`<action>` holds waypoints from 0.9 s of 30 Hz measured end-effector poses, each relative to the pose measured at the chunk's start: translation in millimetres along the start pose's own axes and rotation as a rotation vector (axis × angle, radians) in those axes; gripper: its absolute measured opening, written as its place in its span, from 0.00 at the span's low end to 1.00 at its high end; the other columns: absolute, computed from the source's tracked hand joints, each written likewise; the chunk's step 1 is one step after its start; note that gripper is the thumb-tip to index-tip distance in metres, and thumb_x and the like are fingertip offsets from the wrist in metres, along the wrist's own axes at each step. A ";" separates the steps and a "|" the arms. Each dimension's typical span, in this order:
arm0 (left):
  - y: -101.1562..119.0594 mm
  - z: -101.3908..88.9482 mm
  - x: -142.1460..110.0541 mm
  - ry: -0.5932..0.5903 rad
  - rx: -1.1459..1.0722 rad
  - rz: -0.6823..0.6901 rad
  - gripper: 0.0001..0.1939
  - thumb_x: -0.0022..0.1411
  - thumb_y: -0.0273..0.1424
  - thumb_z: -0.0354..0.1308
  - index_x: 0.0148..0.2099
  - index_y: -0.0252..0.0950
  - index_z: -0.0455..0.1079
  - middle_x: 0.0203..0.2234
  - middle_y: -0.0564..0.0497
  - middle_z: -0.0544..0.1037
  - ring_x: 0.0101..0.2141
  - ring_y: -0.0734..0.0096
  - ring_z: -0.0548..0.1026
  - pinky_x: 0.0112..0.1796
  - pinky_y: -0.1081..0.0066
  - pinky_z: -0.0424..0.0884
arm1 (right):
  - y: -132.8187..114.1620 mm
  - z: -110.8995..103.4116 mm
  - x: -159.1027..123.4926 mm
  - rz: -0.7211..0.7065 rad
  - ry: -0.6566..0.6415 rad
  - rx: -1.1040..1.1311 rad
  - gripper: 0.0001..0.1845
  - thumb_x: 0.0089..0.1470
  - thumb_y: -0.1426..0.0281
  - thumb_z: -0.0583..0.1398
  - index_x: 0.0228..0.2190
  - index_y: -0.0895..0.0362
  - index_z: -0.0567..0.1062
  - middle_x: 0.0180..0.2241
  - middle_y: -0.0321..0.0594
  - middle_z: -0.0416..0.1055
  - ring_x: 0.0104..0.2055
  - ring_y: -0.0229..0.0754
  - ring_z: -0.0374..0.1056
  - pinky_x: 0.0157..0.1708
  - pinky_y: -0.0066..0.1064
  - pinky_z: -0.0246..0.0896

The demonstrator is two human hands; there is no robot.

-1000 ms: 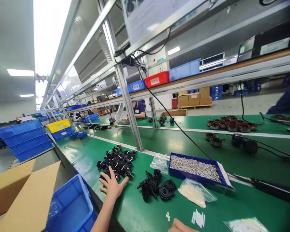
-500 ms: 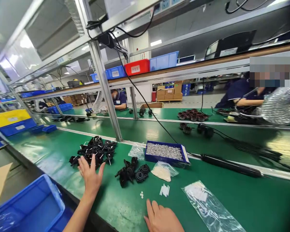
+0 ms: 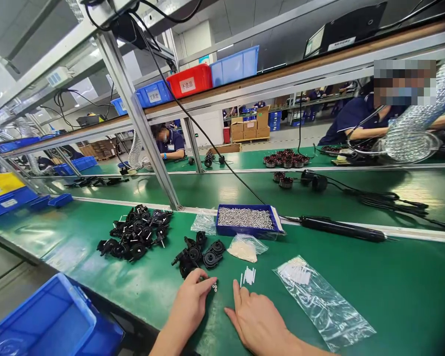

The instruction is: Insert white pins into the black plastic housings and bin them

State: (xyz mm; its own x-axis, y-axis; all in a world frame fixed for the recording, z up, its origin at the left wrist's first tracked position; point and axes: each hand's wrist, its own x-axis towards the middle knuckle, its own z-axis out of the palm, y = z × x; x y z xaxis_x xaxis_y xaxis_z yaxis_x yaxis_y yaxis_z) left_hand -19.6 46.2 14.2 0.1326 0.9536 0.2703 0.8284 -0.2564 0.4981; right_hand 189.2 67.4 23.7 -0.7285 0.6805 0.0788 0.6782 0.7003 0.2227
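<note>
My left hand (image 3: 190, 301) is low over the green bench, its thumb and forefinger apart beside a few small white rings (image 3: 215, 286). Just beyond it lies a small group of black plastic housings (image 3: 195, 253). My right hand (image 3: 257, 312) rests palm down with the forefinger stretched out and the thumb apart. That fingertip is close to several thin white rods (image 3: 248, 275), one of them set slightly apart. Farther left is a larger heap of black housings (image 3: 137, 232), several with white rods sticking out.
A blue tray of metal pins (image 3: 246, 218) stands behind a bag of small pale parts (image 3: 244, 248). To the right lie a clear bag (image 3: 319, 301) and a black electric screwdriver (image 3: 341, 229). A blue bin (image 3: 48, 316) sits below the bench's left edge. Co-workers sit across.
My left hand has moved right and toward me, from the large heap to the white rings. My right hand has advanced slightly toward the rods. The view has shifted.
</note>
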 end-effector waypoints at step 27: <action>20.5 13.7 -25.2 0.200 -0.887 -0.460 0.15 0.69 0.44 0.57 0.38 0.37 0.68 0.28 0.51 0.73 0.28 0.71 0.70 0.30 0.72 0.66 | 14.3 -9.4 16.6 0.027 -0.069 0.154 0.17 0.53 0.86 0.56 0.42 0.59 0.75 0.48 0.53 0.72 0.37 0.51 0.75 0.26 0.34 0.63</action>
State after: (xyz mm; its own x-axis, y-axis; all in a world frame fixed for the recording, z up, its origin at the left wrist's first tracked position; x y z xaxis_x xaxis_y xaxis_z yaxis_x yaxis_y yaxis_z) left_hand 1.6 19.1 6.3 -0.2573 0.9663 -0.0095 0.0631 0.0266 0.9977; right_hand 185.9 86.7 37.3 -0.7048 0.7092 0.0147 0.7083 0.7025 0.0692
